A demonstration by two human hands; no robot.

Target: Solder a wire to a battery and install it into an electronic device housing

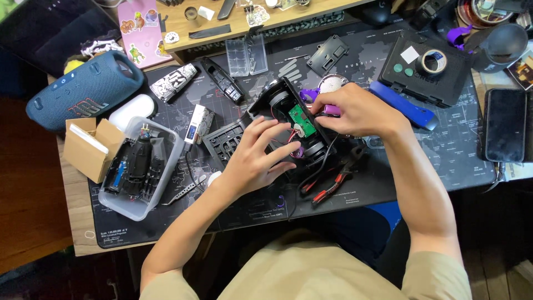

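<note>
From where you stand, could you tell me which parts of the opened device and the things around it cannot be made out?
Head view only:
- The opened black device: its lower half lies under the left hand.
- The purple part: mostly covered by the right hand, so its shape is unclear.
- The green circuit board: components too small to read.
- The red-handled pliers: jaws hidden under the right forearm.
- The phone: screen dark.
</note>
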